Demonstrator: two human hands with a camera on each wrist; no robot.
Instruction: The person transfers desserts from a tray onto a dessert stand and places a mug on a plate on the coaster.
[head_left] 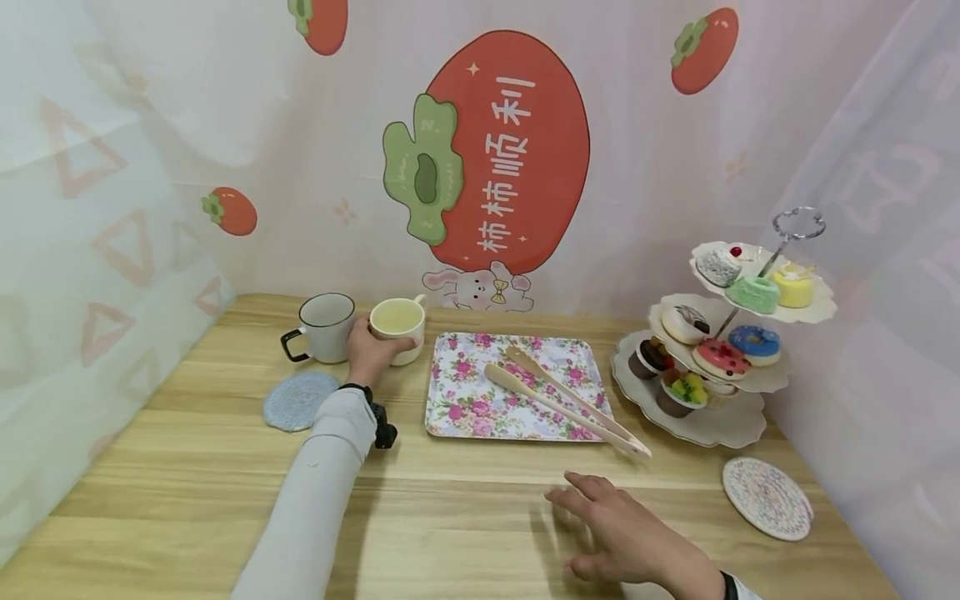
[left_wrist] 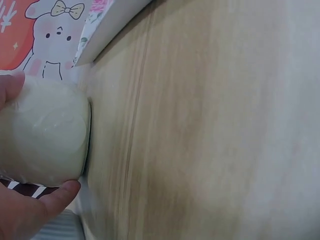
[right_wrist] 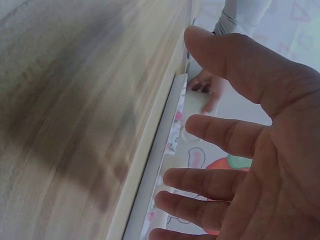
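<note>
At the back left, my left hand (head_left: 367, 354) grips a pale yellow mug (head_left: 407, 357) by its body, with the thumb across the front. The mug is upright, its handle turned to the far right. In the left wrist view the same mug (left_wrist: 47, 132) sits between thumb and fingers, its base at the table surface. Just left of that hand stands a white mug (head_left: 324, 327) with a black rim and black handle. My right hand (head_left: 626, 533) hovers over the front of the table, fingers spread, holding nothing; its palm (right_wrist: 280, 165) faces the right wrist camera.
A floral tray (head_left: 465, 408) lies mid-table with wooden tongs (head_left: 551, 402) resting across it and over its front edge. On the right rises a three-tier stand (head_left: 693, 429) of cakes, donuts and cups. Round coasters lie at left (head_left: 296, 402) and right (head_left: 767, 497).
</note>
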